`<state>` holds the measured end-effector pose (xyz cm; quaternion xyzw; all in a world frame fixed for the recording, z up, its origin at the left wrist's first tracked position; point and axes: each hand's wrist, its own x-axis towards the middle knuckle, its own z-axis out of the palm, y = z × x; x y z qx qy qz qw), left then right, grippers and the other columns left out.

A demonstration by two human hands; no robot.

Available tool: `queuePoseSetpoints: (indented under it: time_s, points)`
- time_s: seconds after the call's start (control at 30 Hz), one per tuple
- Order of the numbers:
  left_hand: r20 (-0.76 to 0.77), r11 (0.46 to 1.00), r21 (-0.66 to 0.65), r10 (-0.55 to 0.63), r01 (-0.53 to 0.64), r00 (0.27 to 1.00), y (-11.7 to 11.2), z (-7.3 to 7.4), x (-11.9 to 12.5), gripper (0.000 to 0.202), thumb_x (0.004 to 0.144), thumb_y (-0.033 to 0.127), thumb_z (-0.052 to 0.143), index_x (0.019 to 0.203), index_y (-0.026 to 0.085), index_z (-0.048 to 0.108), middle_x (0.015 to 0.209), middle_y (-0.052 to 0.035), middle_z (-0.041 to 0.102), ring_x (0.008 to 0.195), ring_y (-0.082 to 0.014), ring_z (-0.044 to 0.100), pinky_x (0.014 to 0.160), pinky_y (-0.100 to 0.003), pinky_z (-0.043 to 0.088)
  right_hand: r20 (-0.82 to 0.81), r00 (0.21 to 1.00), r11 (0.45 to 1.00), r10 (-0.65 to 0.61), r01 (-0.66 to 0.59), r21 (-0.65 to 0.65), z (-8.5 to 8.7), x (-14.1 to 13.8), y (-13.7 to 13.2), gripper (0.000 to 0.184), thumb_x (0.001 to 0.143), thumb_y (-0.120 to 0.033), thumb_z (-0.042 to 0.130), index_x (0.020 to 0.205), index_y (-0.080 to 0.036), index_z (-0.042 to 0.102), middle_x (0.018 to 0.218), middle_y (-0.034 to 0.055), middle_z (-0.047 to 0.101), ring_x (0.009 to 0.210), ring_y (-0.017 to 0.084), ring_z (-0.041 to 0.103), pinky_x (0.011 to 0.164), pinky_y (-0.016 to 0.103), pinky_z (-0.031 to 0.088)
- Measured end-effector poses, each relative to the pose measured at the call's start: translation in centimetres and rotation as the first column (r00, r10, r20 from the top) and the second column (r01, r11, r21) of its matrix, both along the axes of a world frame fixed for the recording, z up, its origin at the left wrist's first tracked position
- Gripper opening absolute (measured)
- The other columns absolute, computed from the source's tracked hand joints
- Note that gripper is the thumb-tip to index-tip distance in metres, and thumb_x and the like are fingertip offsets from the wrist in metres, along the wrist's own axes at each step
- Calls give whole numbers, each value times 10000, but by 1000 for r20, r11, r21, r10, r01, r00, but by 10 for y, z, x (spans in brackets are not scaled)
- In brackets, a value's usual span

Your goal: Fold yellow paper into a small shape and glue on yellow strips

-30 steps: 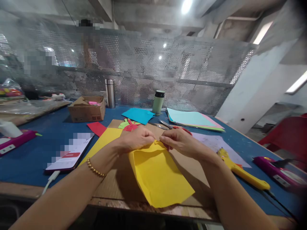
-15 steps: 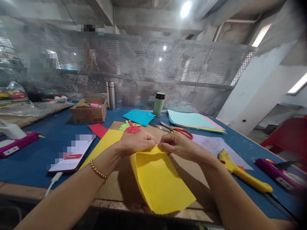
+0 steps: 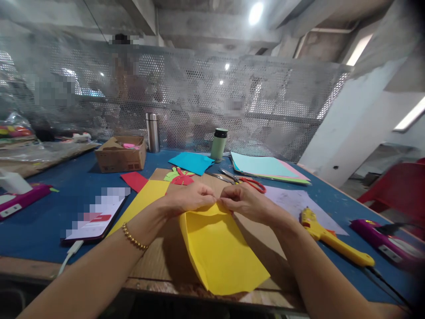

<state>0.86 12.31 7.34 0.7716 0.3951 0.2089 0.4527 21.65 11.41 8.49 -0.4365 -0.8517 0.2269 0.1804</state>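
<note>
A yellow paper sheet [image 3: 219, 248] lies folded over a brown cardboard board [image 3: 166, 261] at the near table edge. My left hand [image 3: 187, 197] and my right hand [image 3: 241, 201] both pinch the sheet's far top edge, fingertips almost meeting at the middle. A second yellow sheet [image 3: 146, 197] lies flat under my left wrist, which wears a bead bracelet. Just beyond the hands lie a red and green paper cutout [image 3: 181, 176] and red-handled scissors [image 3: 247, 181].
A phone [image 3: 96, 215] on a cable lies left. A yellow glue gun [image 3: 332, 239] and a purple tool [image 3: 381, 239] lie right. Behind are a cardboard box [image 3: 120, 156], steel flask [image 3: 152, 132], green bottle [image 3: 219, 143], coloured paper stack [image 3: 265, 166], and a mesh screen.
Both hands have drawn closer together along the sheet's top edge, and the sheet's fold has shifted slightly. The view has drifted a little.
</note>
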Motion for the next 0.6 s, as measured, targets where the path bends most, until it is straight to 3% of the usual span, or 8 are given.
queuePoseSetpoints:
  time_s: [0.33,0.5,0.6]
  points:
    - [-27,994,64,-87,88,996,2,-2,-4,224,808,339,490,643,198,433,632,51,367,570,-99,325,502,-239,215,14,999,999,29,-29,-40,3,0,-3,265,877,-261,508,625,-184,524,588,-29,540,540,92,431,511,242,274]
    - [-16,992,111,-58,60,998,1,0,-3,201,783,321,483,636,198,425,612,56,342,566,-100,315,511,-243,206,12,998,996,55,-54,-73,1,4,1,340,930,-325,492,625,-181,528,614,-4,604,556,102,481,533,237,323]
    - [-37,992,125,-25,29,999,-1,2,-1,203,764,309,486,614,198,407,598,53,327,562,-103,308,508,-244,202,25,998,995,60,-58,-80,2,2,0,274,900,-293,514,652,-181,549,618,-9,602,565,106,487,531,235,326]
